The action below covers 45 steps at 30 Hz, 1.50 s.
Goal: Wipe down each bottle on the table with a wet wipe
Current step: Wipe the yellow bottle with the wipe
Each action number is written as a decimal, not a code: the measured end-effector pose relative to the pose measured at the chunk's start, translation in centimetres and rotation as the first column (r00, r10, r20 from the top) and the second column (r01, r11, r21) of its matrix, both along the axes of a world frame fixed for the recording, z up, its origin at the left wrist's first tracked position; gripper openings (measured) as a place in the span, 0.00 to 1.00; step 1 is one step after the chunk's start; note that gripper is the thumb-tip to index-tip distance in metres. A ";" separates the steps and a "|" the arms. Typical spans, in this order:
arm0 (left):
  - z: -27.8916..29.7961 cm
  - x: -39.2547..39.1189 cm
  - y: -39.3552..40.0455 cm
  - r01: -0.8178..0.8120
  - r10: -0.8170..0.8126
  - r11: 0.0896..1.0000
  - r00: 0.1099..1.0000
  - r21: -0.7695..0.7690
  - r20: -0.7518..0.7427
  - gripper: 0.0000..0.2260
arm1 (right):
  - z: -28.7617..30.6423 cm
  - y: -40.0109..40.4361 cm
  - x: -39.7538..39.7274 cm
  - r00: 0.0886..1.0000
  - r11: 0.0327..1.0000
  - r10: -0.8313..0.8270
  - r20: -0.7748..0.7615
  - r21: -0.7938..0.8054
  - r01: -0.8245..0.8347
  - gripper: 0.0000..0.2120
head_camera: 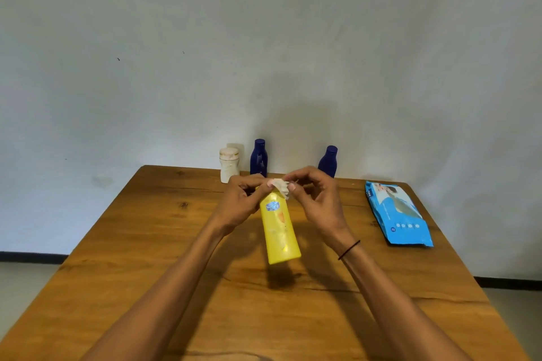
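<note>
head-worn view, looking down over table (146,243)

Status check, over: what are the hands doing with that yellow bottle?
Left hand holds yellow bottle up off the table. Right hand pinches wipe at the bottle's top. Nothing in the way.

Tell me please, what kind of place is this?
Probably a plain room in a home: a bare whitish plaster wall, a brown wooden table against it, and toiletries such as a tall yellow plastic bottle and a blue wet-wipe pack.
</note>
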<state>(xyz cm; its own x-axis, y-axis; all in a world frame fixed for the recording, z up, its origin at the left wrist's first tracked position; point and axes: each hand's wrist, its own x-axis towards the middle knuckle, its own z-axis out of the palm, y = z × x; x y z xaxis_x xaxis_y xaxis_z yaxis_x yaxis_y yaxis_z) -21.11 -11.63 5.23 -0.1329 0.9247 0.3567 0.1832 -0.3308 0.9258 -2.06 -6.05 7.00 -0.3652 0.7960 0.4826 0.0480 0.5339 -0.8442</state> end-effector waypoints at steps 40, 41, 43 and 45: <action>-3.6 1.4 -4.3 -0.052 0.053 0.999 0.991 -0.017 0.123 0.12 | -2.6 -8.9 4.1 0.913 0.864 0.028 0.408 0.449 -0.227 0.12; -3.7 1.5 -4.3 -0.050 0.051 0.999 0.991 -0.009 0.122 0.12 | -2.3 -8.7 3.6 0.923 0.886 0.003 0.385 0.428 -0.181 0.13; -3.8 1.8 -4.3 -0.060 0.060 0.998 0.989 -0.003 0.132 0.11 | -1.8 -8.3 2.9 0.937 0.920 -0.021 0.349 0.373 -0.118 0.14; -3.9 1.8 -4.3 -0.089 0.091 0.996 0.982 -0.018 0.163 0.11 | -1.9 -8.3 3.0 0.941 0.929 0.002 0.337 0.348 -0.126 0.11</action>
<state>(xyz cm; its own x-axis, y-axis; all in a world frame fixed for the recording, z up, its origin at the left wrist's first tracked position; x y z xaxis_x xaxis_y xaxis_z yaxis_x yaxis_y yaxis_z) -19.32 -15.97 1.38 -0.2711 0.9099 0.3141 0.0578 -0.3103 0.9489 0.92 -14.34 5.10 -0.5953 0.5601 0.5760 0.2418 0.8086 -0.5363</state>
